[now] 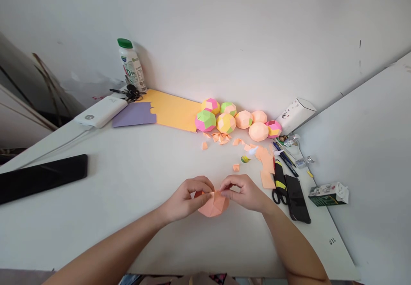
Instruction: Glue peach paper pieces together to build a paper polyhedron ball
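Note:
A peach-coloured folded paper ball (213, 207), partly built with an opening near its top left, is between my two hands over the front of the table. My left hand (194, 194) pinches its upper left edge with thumb and fingers. On the upper right edge, the thumb and fingertips of my right hand (243, 192) are closed. Just beyond the hands lies a small folded peach paper piece (236, 167). More folded pieces (221, 138) and flat peach paper squares (267, 178) are scattered farther back and to the right. Fingers hide part of the ball's rim.
Several finished paper balls (226, 123) stand along the wall. Yellow card (175, 110) and purple card (133, 115) lie at back left, near a bottle (132, 66). A black phone (297, 199), scissors (280, 196) and a carton (329, 194) are on the right; a white power bank (101, 111) sits left.

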Motion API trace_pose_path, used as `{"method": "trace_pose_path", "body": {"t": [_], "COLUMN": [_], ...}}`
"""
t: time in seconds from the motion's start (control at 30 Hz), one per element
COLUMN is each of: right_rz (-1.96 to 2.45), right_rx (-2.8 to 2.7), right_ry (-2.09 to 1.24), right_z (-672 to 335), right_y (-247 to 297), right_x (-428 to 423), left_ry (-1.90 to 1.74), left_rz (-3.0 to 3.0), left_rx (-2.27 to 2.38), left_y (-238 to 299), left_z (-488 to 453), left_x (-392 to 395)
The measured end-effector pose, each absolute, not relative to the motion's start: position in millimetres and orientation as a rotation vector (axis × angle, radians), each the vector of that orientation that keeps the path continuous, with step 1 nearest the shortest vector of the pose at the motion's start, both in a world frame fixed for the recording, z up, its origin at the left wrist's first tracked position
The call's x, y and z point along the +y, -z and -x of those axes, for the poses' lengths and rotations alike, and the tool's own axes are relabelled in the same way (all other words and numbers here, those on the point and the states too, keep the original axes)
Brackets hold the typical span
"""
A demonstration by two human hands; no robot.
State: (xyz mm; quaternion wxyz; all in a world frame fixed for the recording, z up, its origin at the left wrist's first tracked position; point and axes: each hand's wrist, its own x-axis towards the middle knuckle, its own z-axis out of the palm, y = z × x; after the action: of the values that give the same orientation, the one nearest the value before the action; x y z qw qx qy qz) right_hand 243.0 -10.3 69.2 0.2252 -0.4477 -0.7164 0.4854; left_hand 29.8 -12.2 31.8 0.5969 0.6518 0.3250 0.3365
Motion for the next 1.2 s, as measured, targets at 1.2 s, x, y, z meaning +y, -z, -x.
{"method": "trace_pose_path", "body": {"t": [1.2], "right_rz": [1.129], "right_rx": [-2.01], "right_ry": [-1.421], "right_z": [-245.9], "right_y": [-70.7], "right_x": [-10.1], "left_ry": [-0.69], "left_rz": [-1.475], "left_rx": [0.755], "left_y": [-30.4], "left_z": [-27.8], "left_x": [-9.9]}}
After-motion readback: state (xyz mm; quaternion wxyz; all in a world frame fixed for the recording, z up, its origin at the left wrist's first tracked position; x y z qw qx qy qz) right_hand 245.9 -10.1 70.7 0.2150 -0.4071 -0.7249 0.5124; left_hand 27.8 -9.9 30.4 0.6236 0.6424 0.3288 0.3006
